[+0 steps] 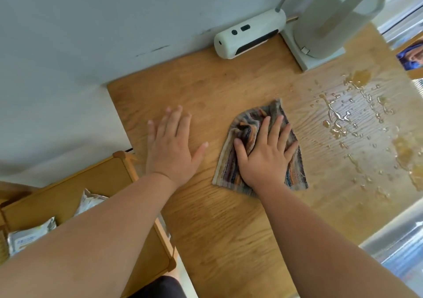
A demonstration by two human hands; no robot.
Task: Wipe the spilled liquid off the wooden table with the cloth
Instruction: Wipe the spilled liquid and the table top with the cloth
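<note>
Right hand [266,158] presses flat, fingers spread, on the striped cloth [246,137] on the wooden table [229,229].
Left hand [170,146] lies open and empty at its 9 o'clock; spilled liquid [338,116] beads at 2 o'clock, apart from the cloth.

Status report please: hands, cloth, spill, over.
Left grip open, flat on light wooden table. Right grip pressing striped multicoloured cloth flat. Yellowish spilled liquid to its right, not yet wiped. Nothing between.
</note>
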